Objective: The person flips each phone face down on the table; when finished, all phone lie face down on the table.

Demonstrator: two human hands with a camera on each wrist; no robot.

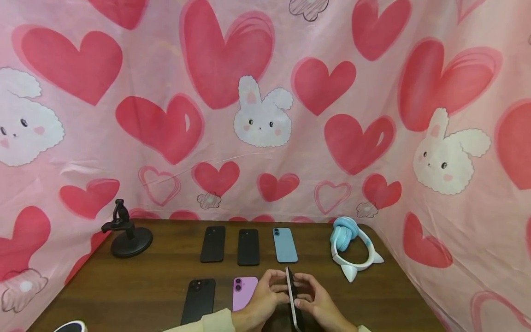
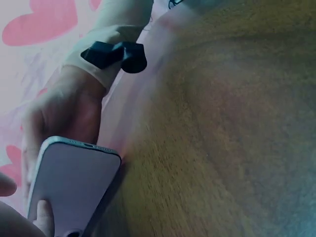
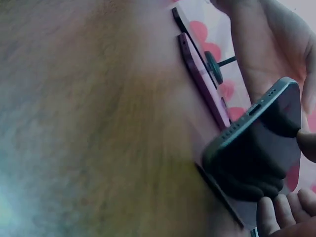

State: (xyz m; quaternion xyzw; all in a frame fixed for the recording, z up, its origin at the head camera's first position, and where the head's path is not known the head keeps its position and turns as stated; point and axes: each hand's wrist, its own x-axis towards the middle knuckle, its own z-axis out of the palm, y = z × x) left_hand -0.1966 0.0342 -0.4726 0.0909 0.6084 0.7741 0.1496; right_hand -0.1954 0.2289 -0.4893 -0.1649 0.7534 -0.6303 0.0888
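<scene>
A smartphone (image 1: 292, 295) stands tilted up on edge between my two hands, above the front of the table. From its left side my left hand (image 1: 265, 295) holds it, fingertips against the pale back (image 2: 74, 182). My right hand (image 1: 321, 299) grips it from the other side, fingers (image 3: 284, 212) at the dark, glossy screen (image 3: 256, 153), which mirrors them. The bottom edge with its charging port shows in both wrist views. Just left of my left hand lies a purple phone (image 1: 244, 291), partly covered by it. A black phone (image 1: 198, 302) lies further left.
Behind the hands lie a black phone (image 1: 213, 244), another black phone (image 1: 248, 247) and a light blue phone (image 1: 285, 245). Cat-ear headphones (image 1: 352, 249) are at the back right, a black stand (image 1: 130, 242) at the back left. A white round object (image 1: 70, 327) shows at the front left.
</scene>
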